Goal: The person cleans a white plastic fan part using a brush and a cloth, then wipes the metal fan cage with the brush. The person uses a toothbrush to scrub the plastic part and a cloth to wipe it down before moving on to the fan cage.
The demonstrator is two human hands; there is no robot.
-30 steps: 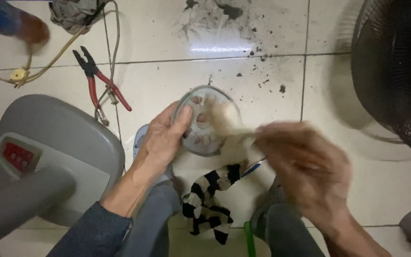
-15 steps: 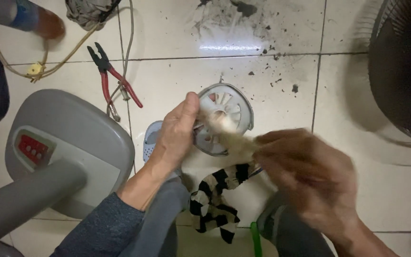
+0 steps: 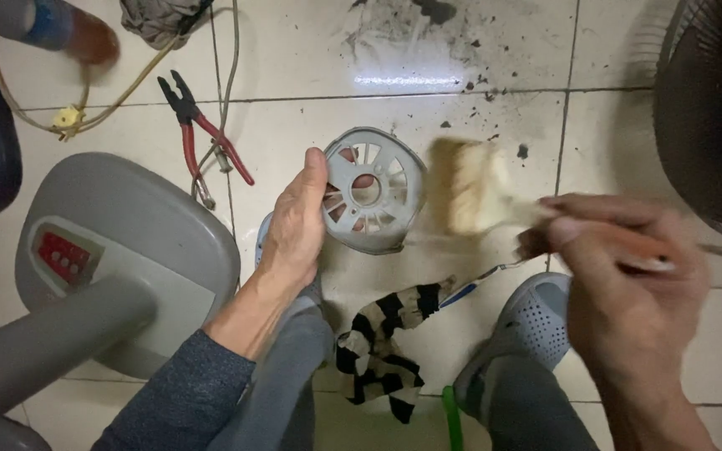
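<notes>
Left hand (image 3: pixel 298 225) pinches the grey vented cover (image 3: pixel 369 190) by its rim just above the striped rag (image 3: pixel 386 347), face up so the right hand (image 3: pixel 628 284), fist around a blurry brush (image 3: pixel 470 188), can reach its slots.

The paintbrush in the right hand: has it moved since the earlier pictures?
Yes. The paintbrush now sits clear to the right of the grey slotted cover; earlier its bristles lay over the cover. The right hand holds it.

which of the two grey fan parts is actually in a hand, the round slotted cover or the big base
The round slotted cover: the left hand grips its edge. The big grey base sits untouched on the floor to the left.
</notes>
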